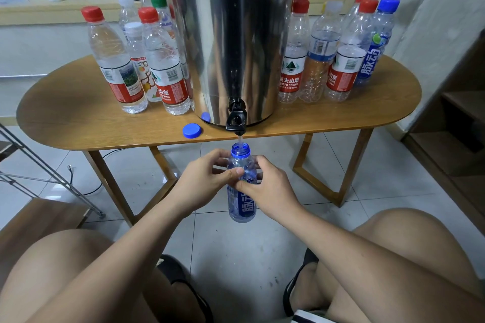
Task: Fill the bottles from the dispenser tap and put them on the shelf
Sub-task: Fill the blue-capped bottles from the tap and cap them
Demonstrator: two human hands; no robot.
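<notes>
A clear bottle with a blue label and blue neck ring (241, 202) hangs uncapped just under the black tap (236, 120) of the steel dispenser (231, 34). A thin stream of water runs from the tap into its mouth. My left hand (207, 176) grips the bottle's upper part from the left, and my right hand (267, 186) grips it from the right. Its blue cap (192, 130) lies on the wooden table (78, 118), left of the tap.
Several capped, filled bottles (136, 60) stand left of the dispenser; several capped, empty-looking ones (338, 52) stand to its right. A dark wooden shelf (456, 139) is at the right wall. A metal rack (39, 173) is at the left. My knees frame the tiled floor below.
</notes>
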